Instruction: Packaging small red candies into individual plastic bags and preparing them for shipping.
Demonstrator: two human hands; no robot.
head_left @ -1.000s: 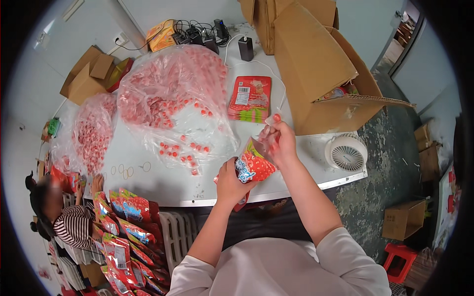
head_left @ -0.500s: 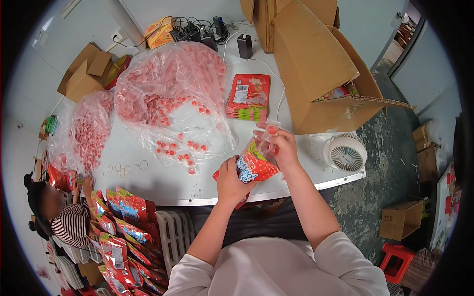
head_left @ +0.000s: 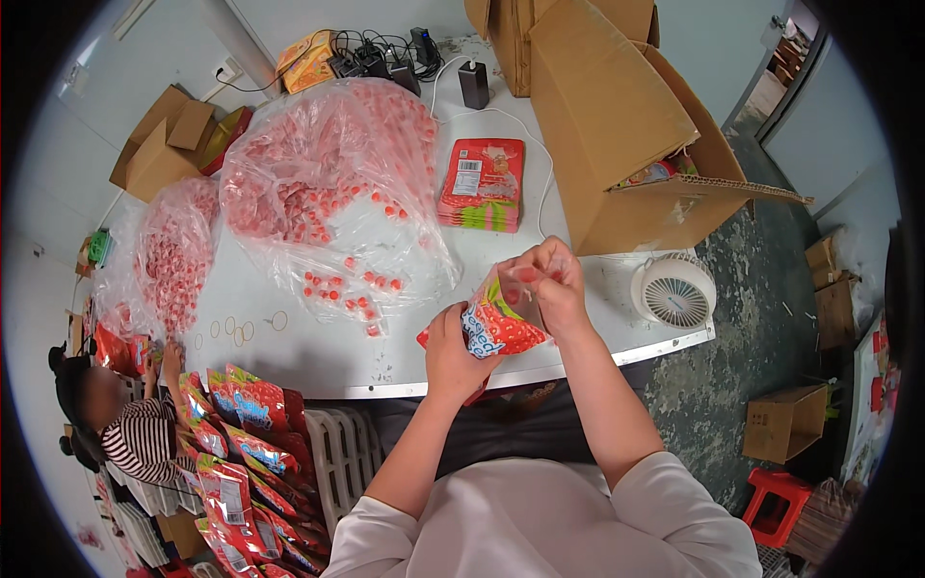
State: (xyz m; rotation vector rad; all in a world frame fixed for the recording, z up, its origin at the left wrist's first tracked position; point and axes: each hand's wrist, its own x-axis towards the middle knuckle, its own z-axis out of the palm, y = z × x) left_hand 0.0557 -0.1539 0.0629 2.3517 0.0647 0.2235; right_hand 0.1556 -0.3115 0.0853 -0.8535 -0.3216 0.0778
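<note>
Red bulging pouches (head_left: 255, 405) stand packed together, left of the flat pouch stack (head_left: 482, 188) and nearer the person. Directly left of that stack, a clear plastic bag (head_left: 328, 173) spills wrapped red pieces (head_left: 371, 281) over the tabletop (head_left: 318, 371), looking the same as half a second ago. On the stack's near side, the left hand (head_left: 453, 354) keeps its grip, fingers clasped around the side of an open red pouch (head_left: 503, 323), held almost where it was. Right of the stack and nearer the person, the right hand (head_left: 557, 284) has changed most: its fingers, earlier loosely extended with packets dangling, are now drawn together, pinching small clear packets (head_left: 525, 275) at the pouch's mouth. Unmoved, a cardboard carton (head_left: 617, 125) stands near the stack's right; farther right and nearer the person sits a white fan (head_left: 677, 292).
</note>
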